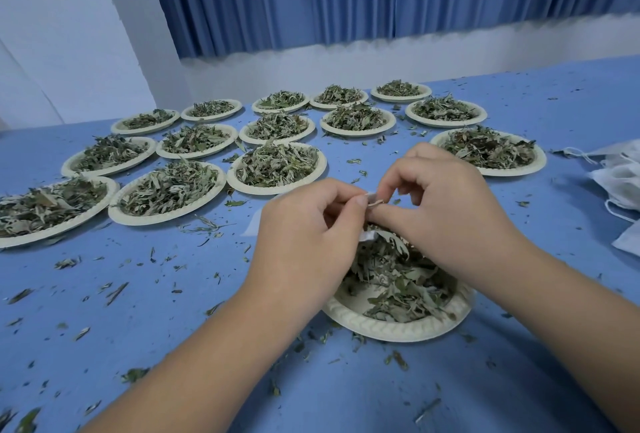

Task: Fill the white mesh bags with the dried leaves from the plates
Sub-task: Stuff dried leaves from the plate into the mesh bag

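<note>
A cream paper plate (391, 327) with a loose heap of dried leaves (398, 280) sits right in front of me on the blue table. Above it both hands meet. My left hand (304, 235) pinches the edge of a white mesh bag (367, 236), most of which is hidden behind my fingers. My right hand (446, 211) pinches the bag's top edge at thumb and forefinger, over the leaves. Whether leaves are inside the bag cannot be seen.
Several more plates of dried leaves (277, 166) spread across the table's far half, from the left edge (45, 207) to the right (488, 152). A pile of white mesh bags (620, 183) lies at the right edge. Leaf crumbs litter the blue tabletop (156, 311).
</note>
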Tool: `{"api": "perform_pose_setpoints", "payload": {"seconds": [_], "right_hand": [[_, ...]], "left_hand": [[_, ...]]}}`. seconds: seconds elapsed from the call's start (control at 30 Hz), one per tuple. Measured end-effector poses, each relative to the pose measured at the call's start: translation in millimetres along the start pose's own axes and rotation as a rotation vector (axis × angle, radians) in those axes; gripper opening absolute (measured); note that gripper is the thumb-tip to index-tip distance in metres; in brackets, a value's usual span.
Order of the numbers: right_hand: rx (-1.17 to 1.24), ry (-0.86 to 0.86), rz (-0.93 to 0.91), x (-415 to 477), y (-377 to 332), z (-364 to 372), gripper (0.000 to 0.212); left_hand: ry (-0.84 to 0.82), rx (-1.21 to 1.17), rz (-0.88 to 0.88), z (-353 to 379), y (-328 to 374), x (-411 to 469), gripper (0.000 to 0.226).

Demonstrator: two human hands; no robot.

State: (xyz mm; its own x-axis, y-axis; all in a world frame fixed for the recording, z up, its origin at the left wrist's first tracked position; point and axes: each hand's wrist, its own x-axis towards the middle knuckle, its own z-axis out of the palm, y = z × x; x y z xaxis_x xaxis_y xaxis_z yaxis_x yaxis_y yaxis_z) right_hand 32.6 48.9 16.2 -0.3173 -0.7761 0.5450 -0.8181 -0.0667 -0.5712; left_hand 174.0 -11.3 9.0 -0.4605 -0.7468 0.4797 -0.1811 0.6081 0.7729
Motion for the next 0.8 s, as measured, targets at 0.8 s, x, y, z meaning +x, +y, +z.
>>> {"api": "perform_pose_setpoints", "payload": {"seconds": [0.8], "right_hand": [[0.245,-0.225,0.273,-8,0,-19,0.036]], "left_hand": [[0.111,-0.046,-0.102,-5,1,4,0.014]]}}
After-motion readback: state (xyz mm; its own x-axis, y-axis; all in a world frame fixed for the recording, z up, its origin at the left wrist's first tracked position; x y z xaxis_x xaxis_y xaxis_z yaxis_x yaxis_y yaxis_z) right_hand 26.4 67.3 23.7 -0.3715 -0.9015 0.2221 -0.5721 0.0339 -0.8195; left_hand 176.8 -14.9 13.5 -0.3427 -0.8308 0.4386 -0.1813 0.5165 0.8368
